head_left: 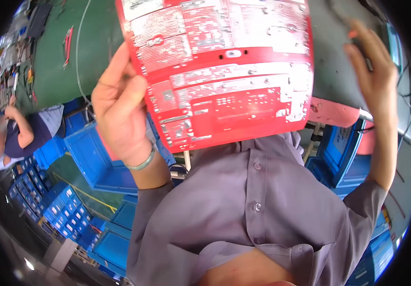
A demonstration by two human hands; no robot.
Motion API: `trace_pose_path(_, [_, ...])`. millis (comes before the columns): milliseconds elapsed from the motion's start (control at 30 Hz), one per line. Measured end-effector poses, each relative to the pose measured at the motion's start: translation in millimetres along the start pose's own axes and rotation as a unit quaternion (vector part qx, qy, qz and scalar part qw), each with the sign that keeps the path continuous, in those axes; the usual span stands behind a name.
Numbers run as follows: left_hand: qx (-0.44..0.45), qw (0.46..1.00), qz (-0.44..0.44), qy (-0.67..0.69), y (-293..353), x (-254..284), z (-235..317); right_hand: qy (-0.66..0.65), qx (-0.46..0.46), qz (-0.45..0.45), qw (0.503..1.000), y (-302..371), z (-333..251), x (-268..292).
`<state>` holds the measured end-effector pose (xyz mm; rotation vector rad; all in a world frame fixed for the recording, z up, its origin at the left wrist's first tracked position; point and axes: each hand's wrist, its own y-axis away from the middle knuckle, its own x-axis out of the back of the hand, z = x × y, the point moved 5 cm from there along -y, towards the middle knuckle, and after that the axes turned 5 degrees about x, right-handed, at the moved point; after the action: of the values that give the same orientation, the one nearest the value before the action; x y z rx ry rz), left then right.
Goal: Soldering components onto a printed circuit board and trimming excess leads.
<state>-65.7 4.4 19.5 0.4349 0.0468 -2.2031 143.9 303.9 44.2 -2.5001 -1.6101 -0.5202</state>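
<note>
My left hand (pixel 119 107) pinches the left edge of a large red printed circuit board (pixel 224 102), thumb on the face toward me and fingers behind. The board is held up in front of my chest, its upper end cut off by the view. Glare whitens much of its traces and solder points. On the right, my right hand (pixel 374 64) is raised over the grey bench surface, thumb and forefinger apart. A small orange-tipped thing (pixel 353 34) lies by its fingertips, too blurred to name; whether they touch it I cannot tell. A bangle (pixel 143 161) circles my left wrist.
Red-handled pliers (pixel 68 46) and a thin pale cable (pixel 78 62) lie on the green mat (pixel 100 24). Blue crates (pixel 91 157) stand beside me on both sides. Another person (pixel 29 131) works at far left near scattered tools. Dark cables (pixel 408 90) hang at far right.
</note>
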Motion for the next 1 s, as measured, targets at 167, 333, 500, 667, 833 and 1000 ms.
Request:
trace_pose_path(167, [-0.027, 0.999, -0.032, -0.005, 4, -4, 3, 0.035, 0.054, -0.02, 0.998, 16, -23, -11])
trace_pose_path(333, [-0.034, 0.998, -0.045, 0.0, 1, -3, 3, 0.021, 0.026, -0.044, 0.998, 48, -23, -39])
trace_pose_path(500, [-0.038, 0.998, -0.048, -0.014, 4, -8, 7, 0.006, 0.024, -0.034, 0.999, 58, -14, -38])
trace_pose_path(667, [0.024, 0.999, -0.041, 0.022, -10, -4, -3, 0.035, 0.046, 0.025, 0.998, 27, 0, -9])
trace_pose_path(833, [0.005, 0.996, 0.054, -0.066, -13, 11, 4, 0.069, 0.057, 0.071, 0.993, -10, 23, 11])
trace_pose_path(1000, [-0.109, 0.964, 0.167, -0.176, 26, -12, 58, 0.175, 0.154, 0.126, 0.964, 19, -36, -10])
